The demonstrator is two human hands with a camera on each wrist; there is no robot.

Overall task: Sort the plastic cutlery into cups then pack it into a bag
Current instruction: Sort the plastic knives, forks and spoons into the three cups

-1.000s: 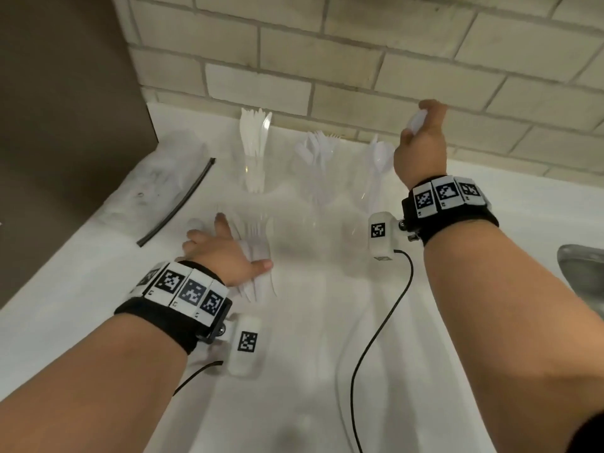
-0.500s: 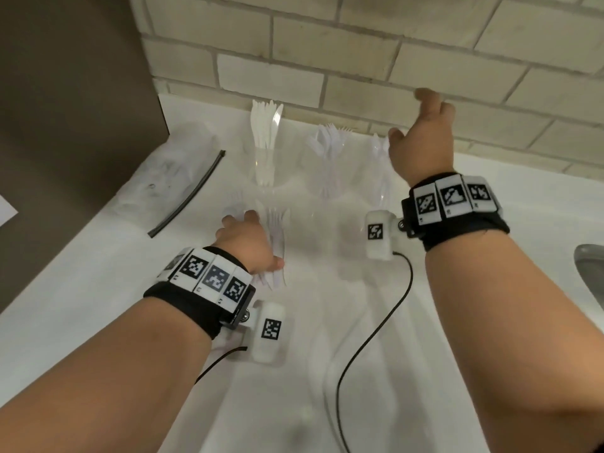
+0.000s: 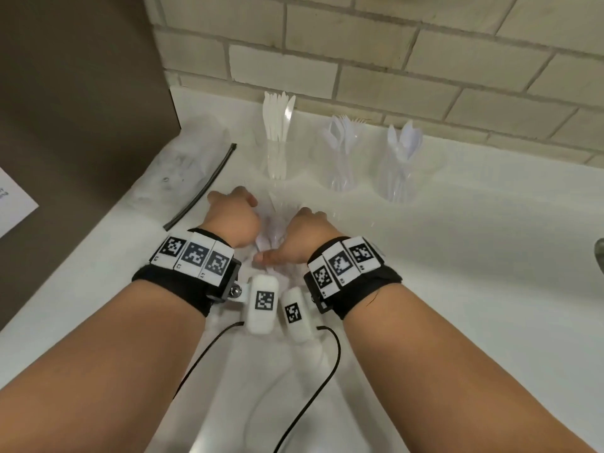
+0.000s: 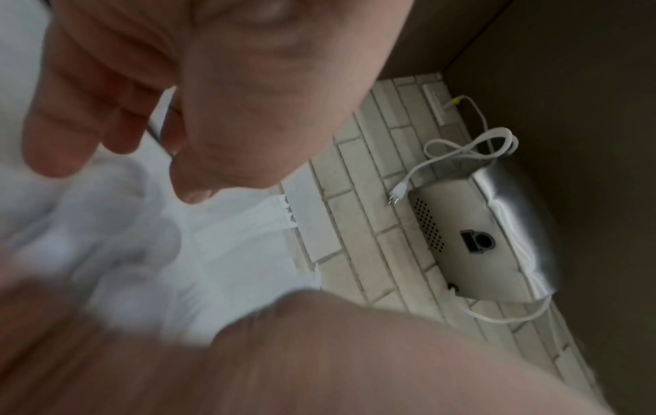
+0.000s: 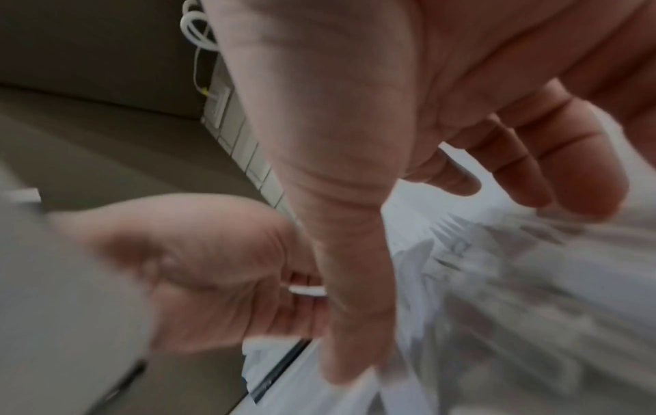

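Note:
Three clear cups stand at the back of the white counter (image 3: 474, 273): a knife cup (image 3: 276, 152), a fork cup (image 3: 341, 165) and a spoon cup (image 3: 400, 171). Loose white cutlery (image 3: 273, 230) lies in front of them, between my two hands. My left hand (image 3: 233, 217) is curled over the pile's left side; in the right wrist view its fingers (image 5: 213, 266) pinch a white piece (image 5: 307, 290). My right hand (image 3: 300, 237) is on the pile's right side, its fingers (image 5: 568, 174) loosely spread over the blurred cutlery and its thumb touching it. The clear bag (image 3: 183, 165) with a black zip strip (image 3: 202, 188) lies at the left.
A brown partition (image 3: 81, 109) closes the left side and a brick wall (image 3: 392, 60) the back. A metal wall unit (image 4: 479, 238) with a white cable (image 4: 461, 151) hangs above. A grey metal object (image 3: 600, 256) shows at the right edge. Wrist cables trail toward me.
My right hand has come down from above the spoon cup to the loose pile, next to my left hand. The left hand's fingers have curled on the cutlery.

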